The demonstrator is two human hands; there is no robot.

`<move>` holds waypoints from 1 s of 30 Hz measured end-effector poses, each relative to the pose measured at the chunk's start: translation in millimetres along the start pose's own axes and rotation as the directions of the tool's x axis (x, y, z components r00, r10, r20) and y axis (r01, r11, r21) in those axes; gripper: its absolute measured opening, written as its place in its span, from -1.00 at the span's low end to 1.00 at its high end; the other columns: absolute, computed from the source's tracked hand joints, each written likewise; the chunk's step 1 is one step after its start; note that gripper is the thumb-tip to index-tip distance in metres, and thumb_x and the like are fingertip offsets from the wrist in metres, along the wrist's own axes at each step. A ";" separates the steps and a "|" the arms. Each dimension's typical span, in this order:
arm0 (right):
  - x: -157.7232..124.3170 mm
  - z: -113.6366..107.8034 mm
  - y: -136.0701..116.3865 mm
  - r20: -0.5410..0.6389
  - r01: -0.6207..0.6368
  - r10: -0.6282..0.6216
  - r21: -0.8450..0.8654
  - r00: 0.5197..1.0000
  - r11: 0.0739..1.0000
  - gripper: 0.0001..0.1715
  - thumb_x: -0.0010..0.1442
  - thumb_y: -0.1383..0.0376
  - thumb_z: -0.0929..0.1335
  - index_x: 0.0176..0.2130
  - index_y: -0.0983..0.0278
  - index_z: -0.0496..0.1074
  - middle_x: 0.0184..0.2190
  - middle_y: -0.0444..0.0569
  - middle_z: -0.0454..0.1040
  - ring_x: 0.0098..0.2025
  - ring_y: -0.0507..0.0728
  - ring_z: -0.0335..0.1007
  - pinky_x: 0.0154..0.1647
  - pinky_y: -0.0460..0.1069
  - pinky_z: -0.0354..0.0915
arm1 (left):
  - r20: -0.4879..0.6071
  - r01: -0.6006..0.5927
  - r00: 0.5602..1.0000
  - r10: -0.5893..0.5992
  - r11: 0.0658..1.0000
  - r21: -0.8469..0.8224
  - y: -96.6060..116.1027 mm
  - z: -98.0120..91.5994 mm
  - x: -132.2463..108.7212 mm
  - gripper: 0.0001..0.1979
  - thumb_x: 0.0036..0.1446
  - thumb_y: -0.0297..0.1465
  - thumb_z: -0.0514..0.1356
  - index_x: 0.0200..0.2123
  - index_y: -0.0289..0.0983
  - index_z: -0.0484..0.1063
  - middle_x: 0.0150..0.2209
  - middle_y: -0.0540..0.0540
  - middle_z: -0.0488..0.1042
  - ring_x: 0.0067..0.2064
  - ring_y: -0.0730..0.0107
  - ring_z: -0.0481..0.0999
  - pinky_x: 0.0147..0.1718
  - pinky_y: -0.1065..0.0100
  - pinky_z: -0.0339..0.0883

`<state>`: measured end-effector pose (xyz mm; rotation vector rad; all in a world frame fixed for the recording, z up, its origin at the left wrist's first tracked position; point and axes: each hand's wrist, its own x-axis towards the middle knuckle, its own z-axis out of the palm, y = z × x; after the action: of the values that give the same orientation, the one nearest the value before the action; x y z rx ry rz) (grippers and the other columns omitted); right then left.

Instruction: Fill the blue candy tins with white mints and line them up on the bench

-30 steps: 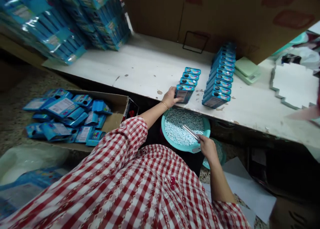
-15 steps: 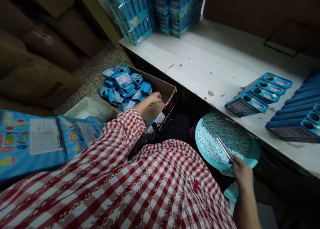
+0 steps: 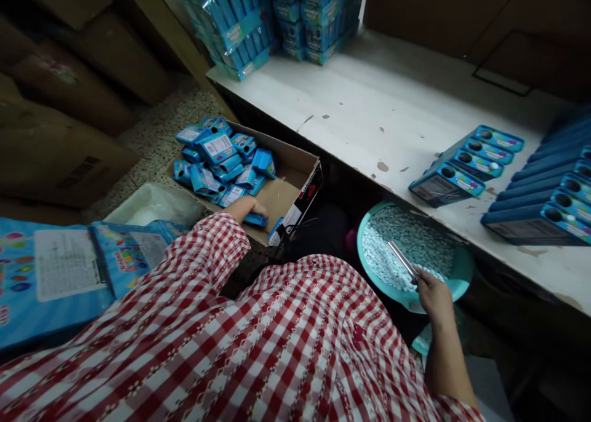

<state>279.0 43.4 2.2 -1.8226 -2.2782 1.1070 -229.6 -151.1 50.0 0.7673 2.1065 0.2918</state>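
My left hand (image 3: 253,209) is inside an open cardboard carton (image 3: 305,200), its fingers curled down on a small blue box (image 3: 257,220) near the front wall. Other small blue candy boxes (image 3: 218,146), some with a round dark hole, lie heaped in the carton's left part. At the right, my right hand (image 3: 434,291) is closed round the end of a narrow shiny metal scoop (image 3: 402,261). The scoop's tip points away over a turquoise basin (image 3: 363,250) holding many small pale-blue pieces (image 3: 392,225).
A white worktop (image 3: 355,120) with chipped paint runs across the back. On it stand blue boxes with holes (image 3: 450,182), a longer row (image 3: 530,216) and wrapped stacks (image 3: 240,28). Large blue bags (image 3: 69,268) lie at the left, before brown cartons (image 3: 50,139).
My left hand has moved left and nearer me within the carton, onto a small blue box. My right hand still holds the scoop over the basin. The whole view has shifted slightly.
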 end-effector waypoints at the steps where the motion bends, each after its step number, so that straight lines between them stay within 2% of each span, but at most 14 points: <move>1: -0.1 0.9 3.2 0.001 0.000 0.000 0.006 1.000 1.000 -0.32 -0.04 0.11 0.19 -0.08 0.42 0.54 -0.50 0.07 0.56 -0.49 0.20 0.43 -0.38 0.06 0.32 | 0.032 0.009 0.999 -0.008 1.000 -0.014 1.9 -8.6 -5.5 -0.65 -0.23 -0.22 0.33 -0.43 -0.41 0.49 -0.64 0.07 0.40 -0.37 0.44 0.34 -0.24 0.44 0.30; 3: -0.7 3.8 9.6 0.001 0.007 -0.007 0.007 1.000 1.000 -0.35 -0.03 0.12 0.20 -0.08 0.41 0.54 -0.49 0.06 0.56 -0.49 0.20 0.43 -0.38 0.05 0.32 | 0.064 -0.014 0.998 0.022 0.992 -0.129 9.4 -25.5 -17.8 -0.56 -0.11 -0.19 0.23 -0.20 -0.38 0.49 -0.48 -0.02 0.51 -0.30 0.35 0.41 -0.22 0.37 0.33; 4: -1.0 5.5 12.0 0.004 0.013 -0.013 0.001 1.000 1.000 -0.36 -0.03 0.13 0.20 -0.09 0.40 0.54 -0.49 0.06 0.56 -0.48 0.19 0.43 -0.37 0.04 0.32 | 0.044 -0.062 0.996 0.074 0.969 -0.240 16.0 -32.1 -23.7 -0.51 -0.05 -0.17 0.17 -0.09 -0.36 0.46 -0.39 -0.08 0.54 -0.26 0.30 0.45 -0.20 0.32 0.34; 6: -1.3 9.0 14.1 0.013 0.025 -0.024 -0.023 1.000 0.999 -0.39 -0.02 0.15 0.20 -0.11 0.40 0.55 -0.50 0.05 0.56 -0.47 0.19 0.44 -0.37 0.03 0.32 | -0.051 -0.196 0.979 0.196 0.858 -0.475 35.8 -37.9 -33.8 -0.44 0.07 -0.12 0.06 0.05 -0.33 0.37 -0.30 -0.19 0.55 -0.17 0.17 0.49 -0.18 0.19 0.35; 8: -1.5 11.4 12.2 0.013 0.022 -0.021 -0.060 1.000 0.998 -0.42 -0.01 0.17 0.20 -0.12 0.37 0.56 -0.50 0.03 0.56 -0.45 0.18 0.45 -0.37 0.02 0.32 | -0.142 -0.308 0.949 0.281 0.735 -0.604 62.4 -31.6 -40.9 -0.41 0.13 -0.06 0.00 0.08 -0.34 0.34 -0.27 -0.25 0.53 -0.12 0.07 0.50 -0.16 0.08 0.33; 10: -2.6 11.5 7.7 0.006 0.019 -0.018 -0.104 1.000 0.994 -0.45 0.02 0.21 0.20 -0.11 0.33 0.56 -0.48 0.01 0.57 -0.41 0.18 0.47 -0.35 0.00 0.32 | -0.146 -0.356 0.927 0.344 0.692 -0.628 91.1 -13.9 -46.0 -0.38 0.14 0.00 -0.01 0.09 -0.32 0.32 -0.24 -0.26 0.52 -0.06 0.03 0.48 -0.16 0.04 0.32; 12: -5.2 8.3 3.3 -0.004 0.028 -0.029 -0.161 1.000 0.987 -0.48 0.07 0.24 0.20 -0.08 0.30 0.55 -0.44 0.01 0.58 -0.32 0.18 0.49 -0.30 -0.01 0.32 | -0.099 -0.374 0.902 0.420 0.647 -0.664 117.1 10.6 -50.4 -0.36 0.12 0.05 0.02 0.11 -0.26 0.29 -0.19 -0.27 0.52 -0.01 0.00 0.46 -0.16 0.02 0.32; 15: -11.3 -2.0 -0.2 -0.011 0.020 -0.024 -0.265 1.000 0.964 -0.49 0.15 0.26 0.19 -0.02 0.28 0.52 -0.29 0.05 0.59 -0.20 0.20 0.49 -0.21 0.00 0.31 | -0.005 -0.354 0.852 0.523 0.569 -0.742 147.1 48.7 -56.4 -0.34 0.11 0.10 0.01 0.14 -0.19 0.25 -0.11 -0.28 0.50 0.04 -0.02 0.43 -0.17 -0.02 0.34; 17: -15.4 -10.6 -0.9 -0.017 -0.012 0.007 -0.331 1.000 0.944 -0.50 0.19 0.25 0.18 0.02 0.25 0.50 -0.21 0.07 0.58 -0.16 0.20 0.48 -0.20 -0.01 0.30 | 0.051 -0.316 0.833 0.551 0.548 -0.775 161.0 70.0 -58.2 -0.33 0.12 0.10 -0.01 0.15 -0.19 0.24 -0.09 -0.29 0.50 0.05 -0.03 0.43 -0.17 -0.05 0.34; 21: -20.7 -25.4 -3.3 -0.027 -0.083 0.079 -0.431 0.996 0.899 -0.51 0.22 0.27 0.17 0.06 0.20 0.47 -0.14 0.09 0.56 -0.16 0.20 0.48 -0.22 -0.02 0.30 | 0.098 -0.237 0.850 0.517 0.542 -0.806 174.5 99.7 -49.6 -0.35 0.14 0.05 -0.04 0.12 -0.28 0.28 -0.11 -0.29 0.51 0.03 -0.03 0.45 -0.16 -0.04 0.36; 26: -22.0 -34.7 -9.2 0.004 -0.040 0.051 -0.569 0.999 0.822 -0.47 0.19 0.45 0.14 0.05 0.27 0.46 -0.13 0.22 0.52 -0.18 0.23 0.48 -0.27 0.01 0.31 | 0.115 -0.153 0.895 0.431 0.539 -0.828 168.1 114.8 -28.8 -0.40 0.08 -0.06 -0.02 0.06 -0.33 0.32 -0.14 -0.26 0.52 -0.05 0.00 0.49 -0.15 -0.01 0.38; 30: -14.6 -20.7 -17.9 0.039 -0.005 0.036 -0.601 0.999 0.800 -0.52 0.21 0.46 0.12 -0.04 0.34 0.49 -0.16 0.23 0.51 -0.13 0.23 0.45 -0.25 -0.01 0.30 | 0.231 -0.036 0.870 0.435 0.524 -0.851 157.7 122.2 -32.3 -0.44 -0.01 -0.19 0.07 0.08 -0.24 0.31 -0.13 -0.18 0.52 -0.03 0.06 0.49 -0.07 0.01 0.36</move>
<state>277.4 40.0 33.0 -2.0070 -2.8796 0.4314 -52.6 -55.4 68.7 0.4578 1.1849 1.0976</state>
